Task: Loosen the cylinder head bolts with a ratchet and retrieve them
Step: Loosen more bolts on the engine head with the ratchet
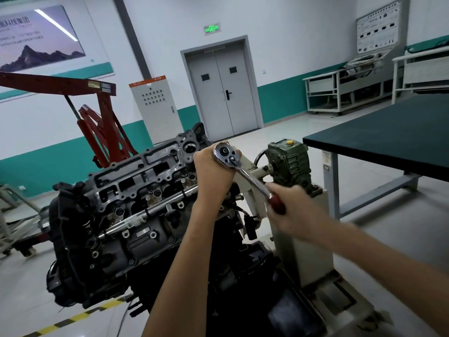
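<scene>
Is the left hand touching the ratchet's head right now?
Touching. Head view: the left hand cups the ratchet right under its round head, with fingers curling past the rim and no gap.

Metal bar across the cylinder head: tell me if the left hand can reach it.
Probably yes: the metal bar lies uncovered on the cylinder head beside the left hand, though that hand must first release the ratchet.

Engine [136, 203] before me on its stand [311, 263], hoist [102, 132] behind it at far left, workbench [388, 132] right, doors [223, 93] far behind.
</scene>
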